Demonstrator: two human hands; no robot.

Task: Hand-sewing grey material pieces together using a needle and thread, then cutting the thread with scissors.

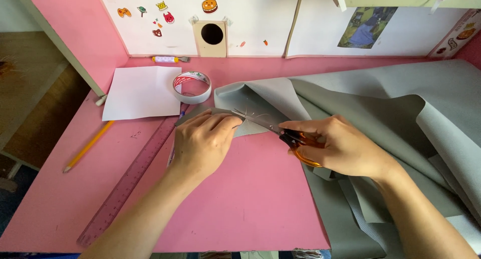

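Centrally, scissors (280, 130) cut grey fabric (381, 113) on the pink tabletop (250, 199).
Right hand (345, 146) grips the orange handles; left hand (203, 141) pinches the fabric's edge; tape roll (192, 87) upper left.

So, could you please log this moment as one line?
left hand: holds grey fabric | right hand: scissors cutting fabric | nearby: ruler, tape

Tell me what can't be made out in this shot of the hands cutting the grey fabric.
Head view:
- Scissors: handles mostly wrapped by the right hand; how wide the blades stand is unclear.
- Fabric: cut edge hidden under the left hand; far side runs off the right edge.
- Ruler: markings too small.
- Stickers on the back wall: top ones cut off by the frame.
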